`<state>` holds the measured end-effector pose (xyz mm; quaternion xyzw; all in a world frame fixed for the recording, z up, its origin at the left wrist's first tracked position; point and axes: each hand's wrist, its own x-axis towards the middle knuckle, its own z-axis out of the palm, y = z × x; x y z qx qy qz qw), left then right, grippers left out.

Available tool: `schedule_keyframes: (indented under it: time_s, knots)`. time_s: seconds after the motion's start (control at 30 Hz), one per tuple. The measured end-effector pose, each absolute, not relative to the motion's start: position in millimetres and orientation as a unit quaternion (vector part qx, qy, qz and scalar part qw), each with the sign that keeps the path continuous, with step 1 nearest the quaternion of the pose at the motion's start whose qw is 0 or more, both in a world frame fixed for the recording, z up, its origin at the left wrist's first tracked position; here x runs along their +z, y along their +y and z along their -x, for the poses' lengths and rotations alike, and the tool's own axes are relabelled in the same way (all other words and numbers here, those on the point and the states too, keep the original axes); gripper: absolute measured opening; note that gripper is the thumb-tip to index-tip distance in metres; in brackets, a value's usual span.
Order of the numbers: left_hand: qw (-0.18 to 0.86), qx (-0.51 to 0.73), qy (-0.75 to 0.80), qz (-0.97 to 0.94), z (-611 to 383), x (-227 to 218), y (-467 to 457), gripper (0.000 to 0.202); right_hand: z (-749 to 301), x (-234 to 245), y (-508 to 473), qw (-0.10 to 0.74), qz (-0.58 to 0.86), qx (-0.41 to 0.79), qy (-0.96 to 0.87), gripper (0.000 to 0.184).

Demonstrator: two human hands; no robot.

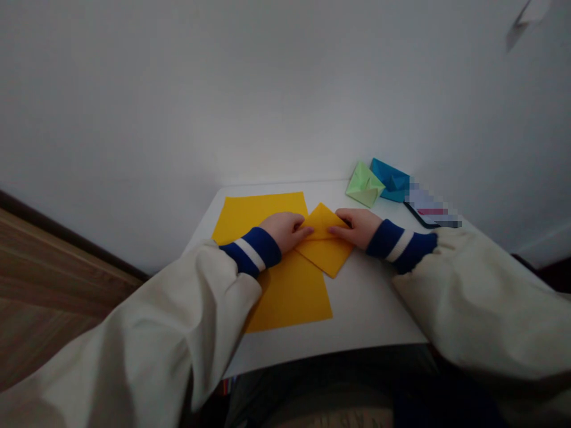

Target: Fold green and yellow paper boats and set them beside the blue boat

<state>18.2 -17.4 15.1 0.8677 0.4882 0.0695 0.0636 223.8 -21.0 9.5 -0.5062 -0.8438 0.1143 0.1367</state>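
A folded yellow paper [328, 255] with a diamond outline and a crease across its middle is held between my two hands. My left hand [285, 230] pinches its left corner, thumb on top. At the right corner, my right hand [357, 227] grips it the same way, with the fingers partly hidden behind the paper. Beneath the left hand and the folded piece lies a large flat yellow sheet [292, 297], partly covered by my left sleeve.
A white table [370, 315] carries everything and meets a white wall [276, 89] at the back. At the back right lie a light green folded paper [363, 184], a blue folded paper [390, 180] and a phone [430, 208]. Wooden furniture [53, 297] stands on the left.
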Motion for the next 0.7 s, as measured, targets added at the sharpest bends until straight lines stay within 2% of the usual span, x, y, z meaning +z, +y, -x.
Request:
schedule_keyframes:
  time_s: [0.17, 0.3, 0.4, 0.5, 0.7]
  knots:
    - [0.03, 0.053, 0.503, -0.862, -19.8, 16.2, -17.7, 0.04, -217.1, 14.0, -21.8, 0.108, 0.532, 0.077, -0.836, 0.023]
    - [0.006, 0.05, 0.5, -0.864, -20.8, 16.2, -19.3, 0.038, -214.4, 14.6, -23.0, 0.116, 0.545, 0.079, -0.826, 0.026]
    - [0.01, 0.083, 0.515, -0.853, -21.1, 14.4, -21.9, 0.034, -213.9, 14.0, -24.2, 0.135, 0.541, 0.099, -0.824, 0.038]
    - [-0.001, 0.113, 0.488, -0.866, -21.2, 12.3, -23.8, 0.043, -213.8, 13.6, -25.5, 0.144, 0.51, 0.081, -0.844, 0.055]
    - [-0.078, 0.068, 0.435, -0.894, -22.5, 12.7, -23.1, 0.041, -212.4, 15.8, -28.1, 0.071, 0.489, -0.013, -0.869, 0.046]
